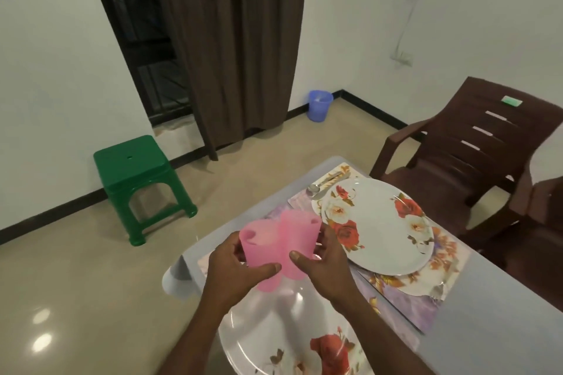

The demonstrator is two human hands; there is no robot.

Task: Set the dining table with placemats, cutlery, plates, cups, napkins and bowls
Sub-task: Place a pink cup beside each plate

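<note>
Both hands are up in the middle of the frame, each wrapped around a pink cup. Left hand (236, 265) grips the left cup (259, 248) with the thumb across its front, and right hand (321, 265) grips the right cup (297, 237) the same way. The cups touch side by side and are tilted, held above the table (487, 298) rather than resting on it.

Table is grey and fills the lower right. On it, right of the hands, a floral placemat (447, 256) carries a white plate (377, 222) with rose prints, and a spoon (323, 184) lies just beside the plate's upper left edge. A second rose plate (283, 335) sits at the bottom, under the forearms. What's under it I can't tell.

Room-wise: a glossy beige tile floor (91, 283), a green stool (140, 183) on the left, a brown curtain (237, 39) over a dark window at top centre, a small blue bin (320, 105) in the corner, and a brown chair (469, 155) at the table's right side.
</note>
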